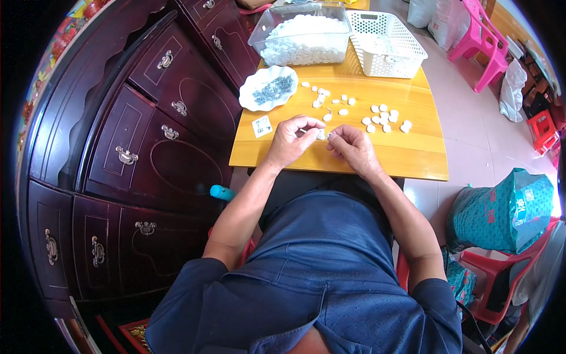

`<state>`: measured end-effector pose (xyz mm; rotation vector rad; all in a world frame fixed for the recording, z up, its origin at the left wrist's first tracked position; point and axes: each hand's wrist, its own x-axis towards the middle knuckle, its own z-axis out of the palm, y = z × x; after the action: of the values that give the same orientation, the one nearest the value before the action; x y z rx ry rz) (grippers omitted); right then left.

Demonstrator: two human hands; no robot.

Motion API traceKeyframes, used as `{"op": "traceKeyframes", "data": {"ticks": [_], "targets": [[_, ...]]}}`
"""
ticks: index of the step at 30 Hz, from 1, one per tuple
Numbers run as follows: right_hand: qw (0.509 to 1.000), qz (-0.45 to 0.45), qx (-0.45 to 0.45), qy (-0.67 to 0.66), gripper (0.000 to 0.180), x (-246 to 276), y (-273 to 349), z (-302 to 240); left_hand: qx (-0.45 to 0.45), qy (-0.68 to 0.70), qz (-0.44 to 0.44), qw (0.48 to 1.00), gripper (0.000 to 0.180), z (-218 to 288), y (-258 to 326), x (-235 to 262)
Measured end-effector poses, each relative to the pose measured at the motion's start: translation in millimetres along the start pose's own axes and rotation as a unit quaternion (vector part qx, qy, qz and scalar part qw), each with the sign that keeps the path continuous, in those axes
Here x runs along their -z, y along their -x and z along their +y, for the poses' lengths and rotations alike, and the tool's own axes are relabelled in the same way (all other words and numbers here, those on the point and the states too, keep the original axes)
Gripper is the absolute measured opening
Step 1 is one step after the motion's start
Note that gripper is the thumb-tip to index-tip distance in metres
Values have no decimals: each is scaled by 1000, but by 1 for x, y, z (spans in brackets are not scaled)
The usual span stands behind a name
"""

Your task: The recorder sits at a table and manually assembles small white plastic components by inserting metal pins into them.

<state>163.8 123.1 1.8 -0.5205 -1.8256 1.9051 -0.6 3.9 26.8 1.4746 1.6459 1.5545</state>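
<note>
Over the near part of the yellow wooden table (pixel 407 154), my left hand (pixel 289 140) pinches a small white round piece (pixel 321 134) between thumb and fingertips. Close beside it, the fingertips of my right hand (pixel 355 148) are pressed together against the piece's right side; whatever they grip is too small to make out. Beyond my hands lie several loose white pieces (pixel 343 112). A second cluster of white round pieces (pixel 384 119) sits farther right. Left of these stands a white scalloped dish (pixel 246 89) with many small dark, clear-looking parts in it.
A clear plastic bin (pixel 257 40) full of white pieces and a white perforated basket (pixel 396 68) stand at the table's far end. A printed square card (pixel 262 125) lies near the left edge. Dark wooden cabinets (pixel 112 194) line the left; a teal bag (pixel 489 218) stands right.
</note>
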Motion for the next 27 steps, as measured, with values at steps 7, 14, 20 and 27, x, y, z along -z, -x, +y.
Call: {"op": "traceKeyframes", "data": {"ticks": [7, 14, 20, 27], "targets": [[1000, 5, 5, 15, 20, 0, 0, 3, -15, -22, -2, 1000, 12, 1, 0, 0], [999, 14, 12, 48, 22, 0, -1, 5, -15, -37, -4, 999, 13, 1, 1, 0], [997, 19, 10, 68, 23, 1, -3, 5, -8, -31, -4, 999, 14, 0, 0, 0], [995, 33, 17, 94, 21, 3, 0, 3, 10, -10, 10, 1000, 11, -4, 1, -4]]}}
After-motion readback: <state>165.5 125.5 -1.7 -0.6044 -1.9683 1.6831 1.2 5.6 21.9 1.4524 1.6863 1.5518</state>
